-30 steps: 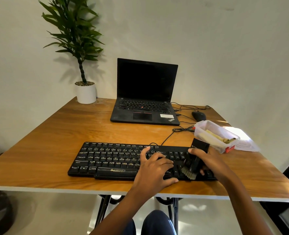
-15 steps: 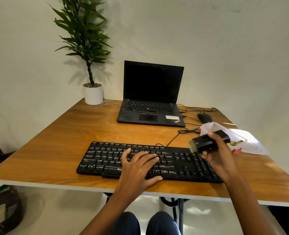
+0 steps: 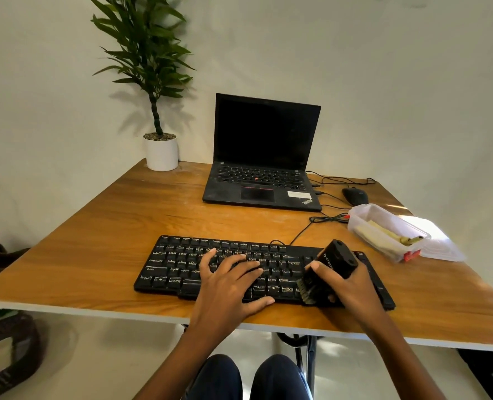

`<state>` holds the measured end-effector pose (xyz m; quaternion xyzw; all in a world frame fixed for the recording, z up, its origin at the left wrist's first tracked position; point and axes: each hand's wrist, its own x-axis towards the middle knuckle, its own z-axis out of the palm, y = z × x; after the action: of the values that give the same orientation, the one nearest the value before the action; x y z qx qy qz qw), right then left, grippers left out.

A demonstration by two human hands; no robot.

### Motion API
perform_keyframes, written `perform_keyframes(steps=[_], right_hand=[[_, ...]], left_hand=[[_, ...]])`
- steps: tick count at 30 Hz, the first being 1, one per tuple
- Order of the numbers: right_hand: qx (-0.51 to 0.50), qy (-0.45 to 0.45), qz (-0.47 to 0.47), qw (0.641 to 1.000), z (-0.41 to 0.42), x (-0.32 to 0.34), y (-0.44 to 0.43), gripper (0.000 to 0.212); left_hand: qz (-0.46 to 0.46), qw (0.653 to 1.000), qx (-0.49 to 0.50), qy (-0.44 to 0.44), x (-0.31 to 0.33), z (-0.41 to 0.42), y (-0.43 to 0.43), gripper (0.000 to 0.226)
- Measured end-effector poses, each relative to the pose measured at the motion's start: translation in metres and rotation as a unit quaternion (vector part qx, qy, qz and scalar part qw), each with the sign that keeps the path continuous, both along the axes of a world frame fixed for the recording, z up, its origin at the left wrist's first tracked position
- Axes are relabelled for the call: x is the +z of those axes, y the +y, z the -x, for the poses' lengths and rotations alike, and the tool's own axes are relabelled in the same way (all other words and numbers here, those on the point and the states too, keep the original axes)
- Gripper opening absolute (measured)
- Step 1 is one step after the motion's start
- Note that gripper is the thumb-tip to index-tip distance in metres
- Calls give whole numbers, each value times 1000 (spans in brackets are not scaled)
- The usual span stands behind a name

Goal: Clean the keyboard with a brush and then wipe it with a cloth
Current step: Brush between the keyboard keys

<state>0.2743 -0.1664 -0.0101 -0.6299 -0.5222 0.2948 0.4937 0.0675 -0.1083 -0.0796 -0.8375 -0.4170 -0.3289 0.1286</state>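
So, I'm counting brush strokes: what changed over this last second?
The right hand lifted the brush off the keyboard, then brought it back down; its bristles now rest on keys toward the right end. It gripped the brush throughout. The left hand stayed flat on the middle keys.

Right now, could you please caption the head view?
Left hand rests flat on the keyboard; right hand holds a brush, bristles down, on its right side.
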Motion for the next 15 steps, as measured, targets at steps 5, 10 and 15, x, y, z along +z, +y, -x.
perform_keyframes(steps=[5, 10, 15], right_hand=[[18, -56, -18, 998, 8, 5, 2, 15], [53, -89, 0, 995, 10, 2, 2, 15], [49, -92, -16, 994, 11, 6, 4, 15]], left_hand=[[2, 1000, 2, -4, 0, 0, 0, 53], [7, 1000, 2, -1, 0, 1, 0, 53], [7, 1000, -1, -4, 0, 1, 0, 52]])
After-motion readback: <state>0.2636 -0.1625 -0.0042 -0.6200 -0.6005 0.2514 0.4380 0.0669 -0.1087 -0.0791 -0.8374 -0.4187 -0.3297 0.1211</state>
